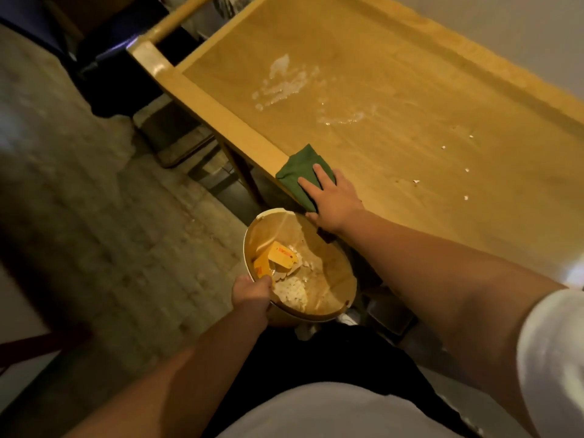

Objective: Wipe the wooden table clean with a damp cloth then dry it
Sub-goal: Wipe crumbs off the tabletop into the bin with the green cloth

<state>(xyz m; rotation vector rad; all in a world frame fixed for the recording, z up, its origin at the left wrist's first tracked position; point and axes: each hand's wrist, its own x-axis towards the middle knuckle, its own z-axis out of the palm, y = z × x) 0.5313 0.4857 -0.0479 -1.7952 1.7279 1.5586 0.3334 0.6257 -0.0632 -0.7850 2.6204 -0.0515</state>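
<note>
The right hand [331,197] lies flat with straight fingers on a green cloth [300,175], which sits at the near left edge of the wooden table [395,90] and hangs a bit over it. The left hand [252,295] grips the rim of a bowl [331,298] held just below that edge, with scraps inside. The table has wet smears [284,83] near the middle and white crumbs [466,169] on the right. The floor [94,200] is grey. The cloth's long side runs along the table edge

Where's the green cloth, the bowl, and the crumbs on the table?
Green cloth [298,167]: head view, middle of the fabric.
Bowl [343,273]: head view, bare inside wall.
Crumbs [465,197]: head view, one white bit on the tabletop.
</note>
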